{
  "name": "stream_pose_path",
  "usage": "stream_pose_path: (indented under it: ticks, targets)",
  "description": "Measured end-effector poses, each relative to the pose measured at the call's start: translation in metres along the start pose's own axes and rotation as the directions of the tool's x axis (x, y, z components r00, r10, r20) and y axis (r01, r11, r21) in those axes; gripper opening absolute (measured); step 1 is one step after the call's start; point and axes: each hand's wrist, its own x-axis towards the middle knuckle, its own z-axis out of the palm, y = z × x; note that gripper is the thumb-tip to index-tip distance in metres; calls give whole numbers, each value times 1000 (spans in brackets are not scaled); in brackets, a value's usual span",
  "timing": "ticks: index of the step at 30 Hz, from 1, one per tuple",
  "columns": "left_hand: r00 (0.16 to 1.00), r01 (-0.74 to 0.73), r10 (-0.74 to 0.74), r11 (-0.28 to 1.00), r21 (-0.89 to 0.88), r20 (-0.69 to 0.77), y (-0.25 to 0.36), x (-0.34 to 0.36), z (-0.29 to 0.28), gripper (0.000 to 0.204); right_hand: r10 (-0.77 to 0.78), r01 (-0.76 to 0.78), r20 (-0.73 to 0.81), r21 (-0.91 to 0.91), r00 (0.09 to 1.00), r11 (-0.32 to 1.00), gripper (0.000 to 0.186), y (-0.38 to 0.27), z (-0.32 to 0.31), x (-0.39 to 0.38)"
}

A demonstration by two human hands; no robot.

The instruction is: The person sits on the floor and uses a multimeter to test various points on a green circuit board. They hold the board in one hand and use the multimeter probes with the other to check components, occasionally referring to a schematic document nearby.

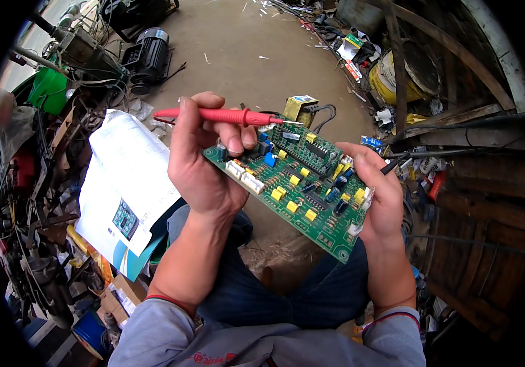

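Head view: a green board held in both hands above the lap, with a red probe across its far end.
The left hand (200, 162) grasps the board (293, 183) by its left end and also grips the probe (219, 115) in its fingers; whether the metal tip touches the board cannot be told. The right hand (381, 199) has its fingers clasped on the right end. A yellow transformer (299, 112) stands at the far edge; papers (125, 162) lie left, a motor (150, 56) farther off on the floor (232, 55).
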Motion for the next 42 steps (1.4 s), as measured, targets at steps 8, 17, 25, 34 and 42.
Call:
stream_pose_path:
  ticks: [8,17,25,34,42]
  targets:
    - [1000,28,-28,1000,-6,-3,0,-7,7,40,55,-54,-33,33,998,998,28,-3,-6,5]
    - [999,21,-20,999,24,-29,2,-7,9,40,69,-67,-32,53,997,996,27,-1,-6,6]
    - [1000,1,-1,1000,15,-11,0,-9,7,40,70,-69,-2,68,998,995,27,1,-5,7]
    - [998,-35,34,999,33,47,0,-10,8,39,85,-86,17,84,996,993,29,0,-7,7]
    - [961,-118,83,986,121,262,-2,-11,7,39,98,-103,50,124,994,987,29,1,-11,8]
